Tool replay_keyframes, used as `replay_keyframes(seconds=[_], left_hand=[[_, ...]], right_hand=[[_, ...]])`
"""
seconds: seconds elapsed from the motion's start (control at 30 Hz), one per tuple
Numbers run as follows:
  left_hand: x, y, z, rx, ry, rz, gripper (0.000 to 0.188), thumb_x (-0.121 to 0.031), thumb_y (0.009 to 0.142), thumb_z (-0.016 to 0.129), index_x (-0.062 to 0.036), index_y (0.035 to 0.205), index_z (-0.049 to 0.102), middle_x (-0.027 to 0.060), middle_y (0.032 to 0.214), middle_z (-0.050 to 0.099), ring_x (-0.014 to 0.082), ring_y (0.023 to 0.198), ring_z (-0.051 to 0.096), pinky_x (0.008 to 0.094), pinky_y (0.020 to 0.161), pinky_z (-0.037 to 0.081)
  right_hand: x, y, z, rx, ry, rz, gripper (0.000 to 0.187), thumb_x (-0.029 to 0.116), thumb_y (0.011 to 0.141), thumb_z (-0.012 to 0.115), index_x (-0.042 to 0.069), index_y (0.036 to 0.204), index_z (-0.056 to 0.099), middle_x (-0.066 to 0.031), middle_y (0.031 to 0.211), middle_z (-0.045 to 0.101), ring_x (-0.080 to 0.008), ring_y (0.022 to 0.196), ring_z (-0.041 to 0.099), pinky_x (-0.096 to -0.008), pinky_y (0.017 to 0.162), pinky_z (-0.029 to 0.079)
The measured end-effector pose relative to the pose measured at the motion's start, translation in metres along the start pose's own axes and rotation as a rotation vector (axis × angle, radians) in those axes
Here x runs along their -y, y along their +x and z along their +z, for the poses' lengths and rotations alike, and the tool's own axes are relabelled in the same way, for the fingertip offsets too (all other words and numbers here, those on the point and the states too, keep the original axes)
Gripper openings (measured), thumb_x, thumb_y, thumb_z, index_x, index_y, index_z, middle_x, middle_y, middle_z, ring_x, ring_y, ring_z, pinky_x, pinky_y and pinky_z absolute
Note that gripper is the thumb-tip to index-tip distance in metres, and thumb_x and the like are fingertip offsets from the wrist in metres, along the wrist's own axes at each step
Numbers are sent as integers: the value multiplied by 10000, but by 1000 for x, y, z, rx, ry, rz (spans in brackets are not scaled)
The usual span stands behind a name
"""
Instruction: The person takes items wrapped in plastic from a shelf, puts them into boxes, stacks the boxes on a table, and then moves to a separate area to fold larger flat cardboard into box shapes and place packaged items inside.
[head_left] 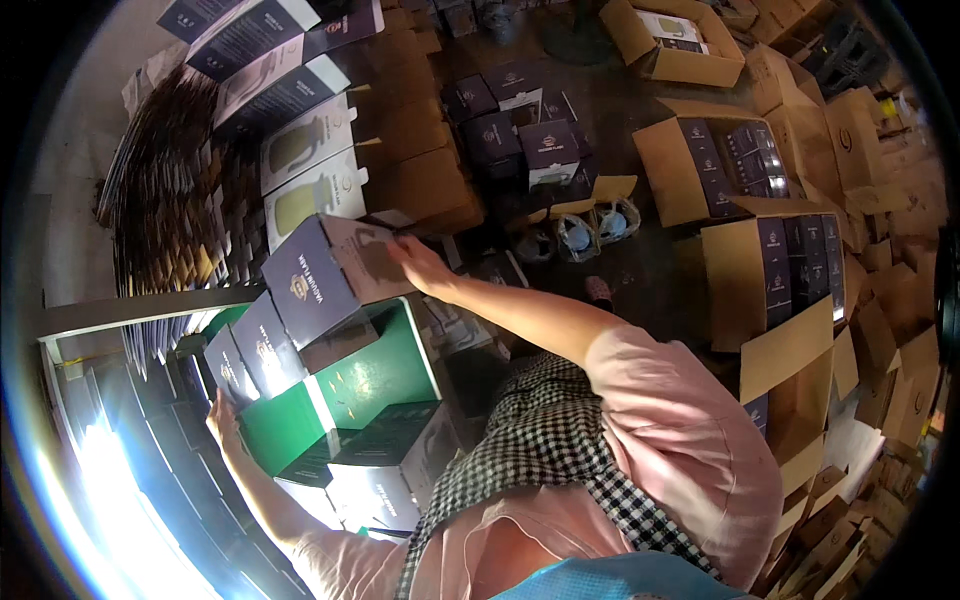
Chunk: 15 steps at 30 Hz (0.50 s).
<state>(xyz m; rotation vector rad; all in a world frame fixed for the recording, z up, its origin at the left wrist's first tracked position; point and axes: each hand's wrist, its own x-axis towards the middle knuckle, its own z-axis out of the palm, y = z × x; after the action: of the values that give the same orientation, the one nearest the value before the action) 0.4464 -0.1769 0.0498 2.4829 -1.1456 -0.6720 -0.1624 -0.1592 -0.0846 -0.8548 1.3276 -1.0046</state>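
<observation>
Left of the middle of the frame, a large dark-blue box (308, 285) is sitting at the upper end of the green surface (385, 370). The right hand (425, 268) is reaching in from the right and laying its fingers on the printed right side of this box; whether it is gripping, I cannot tell. Farther left and lower, the left hand (222, 418) is touching the lower end of a smaller blue box (230, 365) with its fingers extended; whether they are pinching it, I cannot tell. Another blue box (265, 345) is standing between that one and the large box.

At the lower middle-left, a dark-topped box (385, 440) is resting near the person's checked apron (540, 410). White-faced boxes (312, 200) are lying just above the large box, and a layered stack of thin cardboard (170, 190) is filling the upper left. Toward the right edge, an open carton (665, 165) is holding dark boxes.
</observation>
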Motion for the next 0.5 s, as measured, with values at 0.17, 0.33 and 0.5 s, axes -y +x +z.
replay_keyframes(seconds=[0.17,0.33,0.5], left_hand=[[-171,-165,82,-774,138,850,203,-227,926,629,-57,943,739,62,815,721,191,724,675,320,682,537],[-257,-351,275,-154,-122,589,159,-108,877,631,-55,995,723,93,885,714,222,811,679,337,760,532],[-301,-400,512,581,77,640,356,-174,865,709,-15,1178,652,182,1085,661,305,930,670,385,799,533]], right_hand=[[-145,-31,-164,35,-17,323,238,199,926,653,24,1087,662,-90,1019,685,-177,908,665,-304,776,526],[-208,-13,-296,-69,-50,449,289,214,975,589,27,1195,585,-135,1135,623,-246,1016,646,-387,843,569],[-189,5,-406,-178,170,779,436,227,1001,539,-1,1360,444,-202,1302,516,-334,1171,569,-462,996,539]])
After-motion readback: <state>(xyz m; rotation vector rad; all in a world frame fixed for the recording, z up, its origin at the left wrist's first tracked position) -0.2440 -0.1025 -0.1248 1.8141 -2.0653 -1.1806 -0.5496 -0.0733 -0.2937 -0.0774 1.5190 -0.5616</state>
